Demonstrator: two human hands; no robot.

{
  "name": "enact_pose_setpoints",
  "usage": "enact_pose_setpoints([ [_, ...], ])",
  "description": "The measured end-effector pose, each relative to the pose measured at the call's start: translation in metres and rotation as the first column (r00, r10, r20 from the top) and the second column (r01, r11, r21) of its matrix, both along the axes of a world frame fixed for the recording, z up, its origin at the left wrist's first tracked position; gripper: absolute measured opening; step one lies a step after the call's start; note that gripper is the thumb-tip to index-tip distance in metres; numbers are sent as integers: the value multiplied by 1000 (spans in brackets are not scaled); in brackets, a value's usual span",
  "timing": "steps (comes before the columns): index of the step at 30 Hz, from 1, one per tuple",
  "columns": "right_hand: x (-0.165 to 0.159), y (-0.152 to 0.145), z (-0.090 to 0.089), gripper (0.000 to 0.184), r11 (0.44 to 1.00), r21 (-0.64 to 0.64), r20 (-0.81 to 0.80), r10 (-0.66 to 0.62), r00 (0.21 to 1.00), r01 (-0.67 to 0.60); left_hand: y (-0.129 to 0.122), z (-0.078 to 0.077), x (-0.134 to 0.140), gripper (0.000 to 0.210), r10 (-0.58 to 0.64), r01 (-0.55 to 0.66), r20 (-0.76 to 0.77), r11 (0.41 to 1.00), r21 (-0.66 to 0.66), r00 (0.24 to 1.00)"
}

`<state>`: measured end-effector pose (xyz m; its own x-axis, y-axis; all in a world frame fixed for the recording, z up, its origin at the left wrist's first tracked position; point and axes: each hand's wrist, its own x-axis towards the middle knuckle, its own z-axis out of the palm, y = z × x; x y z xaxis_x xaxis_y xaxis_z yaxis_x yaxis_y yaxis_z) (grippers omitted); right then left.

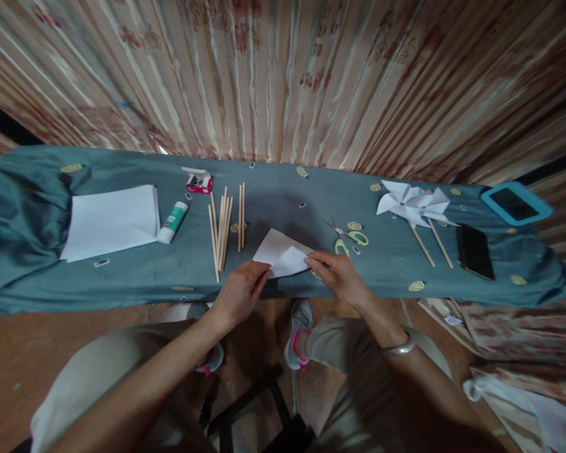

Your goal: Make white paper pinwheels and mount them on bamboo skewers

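A sheet of white paper [280, 245], partly folded, is held over the front edge of the table. My left hand [243, 289] pinches its lower left corner. At its right corner, my right hand [337, 274] has thumb and fingers closed on the paper. Just beyond my right hand lie scissors [342, 238] with green handles, their blades apart. Several wooden sticks [221, 233] lie left of the paper, with two more sticks [241, 217] set a little apart from them.
On the left are a stack of white paper [113, 223], a glue stick [173, 222] and an opened small red box [199, 181]. Paper pinwheels [412, 202] on sticks, a black phone [475, 251] and a blue-framed tablet [516, 203] lie right. A curtain [283, 82] hangs behind the cloth-covered table [283, 189].
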<state>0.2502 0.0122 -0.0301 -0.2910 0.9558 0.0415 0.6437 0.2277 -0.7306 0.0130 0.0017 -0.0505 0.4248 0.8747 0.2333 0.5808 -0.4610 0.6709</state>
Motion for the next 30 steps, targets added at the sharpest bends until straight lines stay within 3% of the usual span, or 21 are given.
enact_pose_setpoints([
  [6, -10, 5, 4, 31, 996, 89, 62, -31, 998, 26, 2, 1, -3, 26, 50, -47, -52, 998, 44, 997],
  [10, -9, 0, 0, 30, 999, 51, 97, -20, 995, 15, 1, 1, -4, 26, 31, -28, -136, 999, 26, 990],
  [16, 0, -2, -5, 27, 999, 30, 137, -47, 990, 43, 5, -6, -4, 24, 45, -50, -136, 998, -32, 990],
  [20, 5, -1, 2, 32, 996, -30, 25, -87, 996, 88, 6, -10, -7, 22, 66, -71, -103, 997, -42, 992],
  [24, 6, -5, 3, 25, 996, -83, -94, 1, 996, -9, 4, -11, -9, 24, 60, -59, -123, 998, 10, 991],
  [30, 6, -5, -12, 21, 990, -84, -26, 114, 993, -116, 2, -7, -11, 30, 50, -8, -285, 989, 145, 957],
])
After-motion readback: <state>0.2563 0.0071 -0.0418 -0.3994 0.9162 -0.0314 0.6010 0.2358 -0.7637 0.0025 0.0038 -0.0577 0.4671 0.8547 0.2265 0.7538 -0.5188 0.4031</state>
